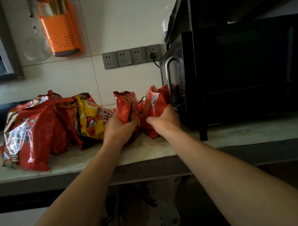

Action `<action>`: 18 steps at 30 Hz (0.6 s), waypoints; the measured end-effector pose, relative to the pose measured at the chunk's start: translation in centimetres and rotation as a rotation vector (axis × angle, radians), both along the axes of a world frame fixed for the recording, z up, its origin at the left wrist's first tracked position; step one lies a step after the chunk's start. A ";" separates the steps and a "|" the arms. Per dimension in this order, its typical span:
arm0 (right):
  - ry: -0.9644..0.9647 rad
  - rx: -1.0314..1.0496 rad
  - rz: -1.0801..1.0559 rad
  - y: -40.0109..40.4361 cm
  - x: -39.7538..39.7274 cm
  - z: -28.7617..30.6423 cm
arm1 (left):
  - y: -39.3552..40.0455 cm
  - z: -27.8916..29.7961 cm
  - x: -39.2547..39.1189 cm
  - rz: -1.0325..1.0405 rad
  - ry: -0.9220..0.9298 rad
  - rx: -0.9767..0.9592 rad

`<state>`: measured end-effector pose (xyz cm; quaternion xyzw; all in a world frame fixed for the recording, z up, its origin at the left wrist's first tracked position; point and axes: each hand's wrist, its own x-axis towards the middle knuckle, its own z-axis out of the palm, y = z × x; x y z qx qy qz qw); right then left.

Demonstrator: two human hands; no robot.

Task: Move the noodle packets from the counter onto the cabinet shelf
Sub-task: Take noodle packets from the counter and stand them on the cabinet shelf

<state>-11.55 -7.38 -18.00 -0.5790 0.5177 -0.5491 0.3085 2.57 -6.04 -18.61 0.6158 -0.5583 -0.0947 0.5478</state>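
From the head view, both bare arms are reaching over the pale, mottled stone counter [239,136]. The left hand [117,128] is closing around an upright red noodle packet [126,106], its crinkled top standing open. The right hand [165,119] is gripping a second red packet [154,101] just beside the black microwave [232,71]. A heap of glossy red packets [34,132] and a yellow packet [93,118] are lying on the counter to the left. On the tiled wall an orange perforated plastic holder [60,30] is hanging, holding upright utensils.
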 end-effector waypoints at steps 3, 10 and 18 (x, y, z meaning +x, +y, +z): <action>0.016 -0.026 -0.030 1.3 -0.5 -0.7 | 0.2 -0.8 -0.3 0.004 -0.020 -0.020; -0.039 -0.079 -0.015 8.2 -4.2 -1.5 | 5.2 -0.3 -1.6 0.002 0.019 -0.043; -0.101 -0.187 0.084 20.0 -16.6 -3.0 | 18.9 -2.2 -9.0 -0.259 0.470 -0.173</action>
